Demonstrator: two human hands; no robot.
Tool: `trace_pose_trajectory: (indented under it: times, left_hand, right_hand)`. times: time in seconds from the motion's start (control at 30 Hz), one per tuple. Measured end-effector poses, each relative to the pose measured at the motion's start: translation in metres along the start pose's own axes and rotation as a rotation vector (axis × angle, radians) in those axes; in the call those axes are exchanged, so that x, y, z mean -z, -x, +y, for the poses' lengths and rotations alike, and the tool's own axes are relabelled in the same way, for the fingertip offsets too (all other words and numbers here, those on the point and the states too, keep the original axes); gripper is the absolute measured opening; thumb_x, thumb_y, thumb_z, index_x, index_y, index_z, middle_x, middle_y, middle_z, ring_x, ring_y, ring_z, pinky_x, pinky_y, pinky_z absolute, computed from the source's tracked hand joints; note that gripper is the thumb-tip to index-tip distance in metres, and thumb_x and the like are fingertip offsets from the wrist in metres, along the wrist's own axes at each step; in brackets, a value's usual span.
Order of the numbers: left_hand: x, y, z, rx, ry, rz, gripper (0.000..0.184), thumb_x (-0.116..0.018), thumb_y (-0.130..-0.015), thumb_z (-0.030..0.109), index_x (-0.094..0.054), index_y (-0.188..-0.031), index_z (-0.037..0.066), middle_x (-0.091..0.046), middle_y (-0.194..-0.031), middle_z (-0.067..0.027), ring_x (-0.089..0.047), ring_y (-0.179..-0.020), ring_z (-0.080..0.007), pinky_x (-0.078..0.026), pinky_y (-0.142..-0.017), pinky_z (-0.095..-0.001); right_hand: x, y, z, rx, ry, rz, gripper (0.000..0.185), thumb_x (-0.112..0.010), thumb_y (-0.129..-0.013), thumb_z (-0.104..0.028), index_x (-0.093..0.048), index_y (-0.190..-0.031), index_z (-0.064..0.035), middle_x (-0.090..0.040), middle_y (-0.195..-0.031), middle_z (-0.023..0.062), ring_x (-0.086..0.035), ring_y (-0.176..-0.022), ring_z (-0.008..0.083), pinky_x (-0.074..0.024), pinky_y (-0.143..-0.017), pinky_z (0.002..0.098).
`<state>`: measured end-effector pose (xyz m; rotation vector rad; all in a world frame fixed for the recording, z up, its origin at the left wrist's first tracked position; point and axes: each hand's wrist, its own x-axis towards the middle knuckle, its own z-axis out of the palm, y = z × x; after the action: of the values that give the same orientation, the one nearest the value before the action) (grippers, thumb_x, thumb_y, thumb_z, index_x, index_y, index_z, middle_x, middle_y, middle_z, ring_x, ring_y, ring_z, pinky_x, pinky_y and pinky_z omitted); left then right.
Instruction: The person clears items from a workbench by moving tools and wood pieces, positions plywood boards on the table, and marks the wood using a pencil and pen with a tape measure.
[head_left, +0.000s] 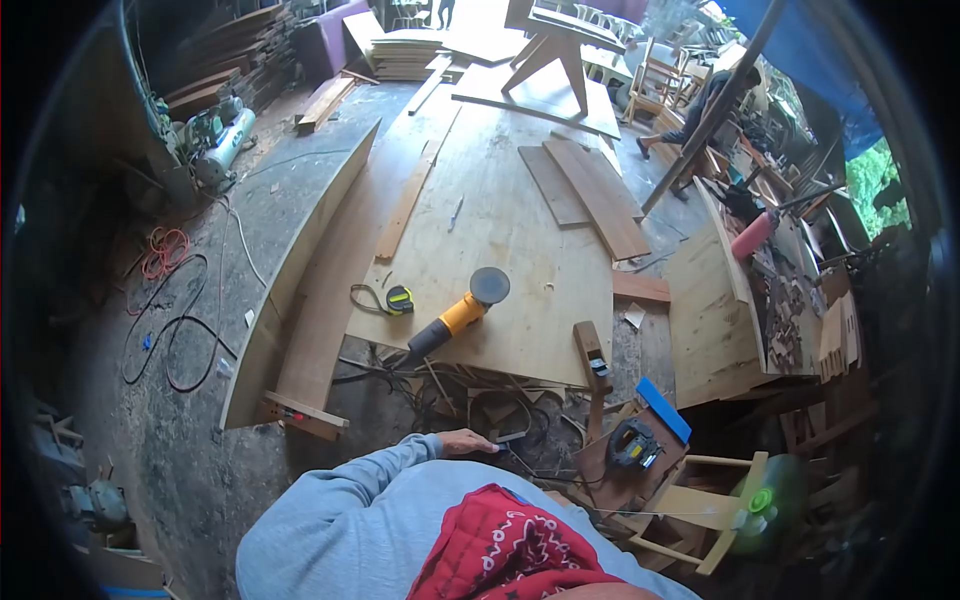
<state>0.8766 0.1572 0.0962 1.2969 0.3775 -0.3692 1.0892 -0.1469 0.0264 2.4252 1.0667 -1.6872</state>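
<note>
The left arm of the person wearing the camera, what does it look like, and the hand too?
It has a long, light grey-blue sleeve with wrinkles in the cloth, ending at the wrist. The left hand is bare, with no glove. The right hand is out of view.

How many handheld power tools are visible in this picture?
2. The orange grinder lies on the plywood near its front edge; a black power tool sits beside the blue strip. More may be hidden in clutter.
</note>
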Motion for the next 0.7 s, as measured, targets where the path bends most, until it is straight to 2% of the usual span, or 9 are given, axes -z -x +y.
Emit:
trace_pose_trajectory:
  times: [0.13, 0.27, 0.3, 0.37, 0.43, 0.53, 0.6, 0.63, 0.7]
  left_hand:
    - [0.026, 0.042, 0.012, 0.064, -0.132, 0.086, 0.058, -0.064, -0.089, 0.048, -0.064, -0.128, 0.005, -0.064, -0.129, -0.0109, -0.056, -0.123, -0.0241, -0.039, -0.107, -0.0342]
    - [0.061, 0.126, -0.013, 0.173, -0.185, 0.273, 0.052, -0.065, -0.088, 0.044, -0.067, -0.124, 0.006, -0.068, -0.121, -0.0086, -0.061, -0.112, -0.0215, -0.047, -0.096, -0.034]
    - [0.072, 0.15, -0.03, 0.217, -0.203, 0.237, 0.053, -0.065, -0.088, 0.044, -0.066, -0.126, 0.008, -0.067, -0.123, -0.0084, -0.061, -0.112, -0.0217, -0.045, -0.099, -0.0333]
    - [0.073, 0.189, -0.047, 0.327, -0.198, 0.183, 0.052, -0.067, -0.087, 0.044, -0.066, -0.127, 0.011, -0.067, -0.123, -0.0068, -0.061, -0.11, -0.0204, -0.044, -0.101, -0.0319]
    - [0.057, 0.22, -0.04, 0.393, -0.102, 0.204, 0.05, -0.069, -0.086, 0.042, -0.067, -0.127, 0.013, -0.068, -0.12, -0.0047, -0.062, -0.106, -0.0178, -0.046, -0.098, -0.031]
    - [0.041, 0.24, -0.038, 0.339, 0.126, 0.309, 0.05, -0.071, -0.086, 0.041, -0.066, -0.129, 0.015, -0.069, -0.117, -0.0023, -0.063, -0.102, -0.0144, -0.049, -0.092, -0.0294]
    - [0.034, 0.246, -0.042, 0.251, 0.28, 0.359, 0.052, -0.072, -0.086, 0.041, -0.065, -0.13, 0.016, -0.069, -0.114, -0.0003, -0.063, -0.098, -0.0117, -0.05, -0.086, -0.0277]
    - [0.03, 0.248, -0.046, 0.276, 0.268, 0.416, 0.052, -0.072, -0.086, 0.042, -0.064, -0.131, 0.016, -0.069, -0.113, 0.0007, -0.062, -0.096, -0.0109, -0.05, -0.083, -0.027]
    - [0.021, 0.247, -0.047, 0.327, 0.243, 0.526, 0.054, -0.072, -0.086, 0.043, -0.063, -0.133, 0.017, -0.069, -0.11, 0.0027, -0.061, -0.092, -0.0094, -0.049, -0.077, -0.0257]
  right_hand:
    - [-0.011, -0.008, -0.005, 0.027, -0.024, 0.05, 0.037, -0.052, -0.092, -0.035, -0.074, -0.104, -0.0076, -0.071, -0.109, 0.0153, -0.065, -0.107, 0.0323, -0.0497, -0.085, 0.0382]
    - [0.012, 0.023, -0.053, 0.107, -0.122, 0.2, 0.039, -0.065, -0.086, -0.037, -0.072, -0.107, -0.0054, -0.071, -0.107, 0.0174, -0.067, -0.101, 0.0277, -0.0496, -0.085, 0.0351]
    - [0.012, 0.013, -0.059, 0.164, -0.363, 0.188, 0.045, -0.069, -0.085, -0.042, -0.071, -0.108, -0.0033, -0.072, -0.1, 0.0129, -0.066, -0.098, 0.0201, -0.0487, -0.086, 0.0332]
    - [0.041, 0.034, -0.131, 0.182, -0.507, 0.083, 0.047, -0.066, -0.089, -0.046, -0.069, -0.112, -0.0042, -0.071, -0.099, 0.0065, -0.063, -0.097, 0.0164, -0.0476, -0.088, 0.0328]
    - [0.054, 0.023, -0.176, 0.205, -0.635, -0.146, 0.049, -0.065, -0.091, -0.046, -0.067, -0.116, -0.0042, -0.07, -0.101, 0.0036, -0.063, -0.097, 0.0166, -0.0467, -0.088, 0.03]
    - [0.073, 0.029, -0.243, 0.528, -0.547, -0.391, 0.041, -0.069, -0.089, -0.035, -0.066, -0.112, -0.0015, -0.068, -0.102, 0.0039, -0.061, -0.098, 0.0136, -0.045, -0.09, 0.0265]
    - [0.072, 0.007, -0.263, 0.631, -0.374, -0.572, 0.043, -0.071, -0.087, -0.035, -0.065, -0.11, 0.0011, -0.067, -0.102, 0.0056, -0.06, -0.099, 0.0123, -0.0443, -0.092, 0.0272]
    - [0.077, 0.02, -0.284, 0.669, -0.372, -0.591, 0.023, -0.07, -0.084, -0.016, -0.065, -0.102, -0.002, -0.065, -0.09, 0.0008, -0.058, -0.088, 0.0108, -0.0448, -0.081, 0.0261]
    - [0.073, 0.024, -0.299, 0.699, -0.406, -0.609, 0.021, -0.07, -0.086, -0.018, -0.064, -0.099, -0.0024, -0.062, -0.086, -0.0018, -0.056, -0.084, 0.0088, -0.0438, -0.078, 0.0249]
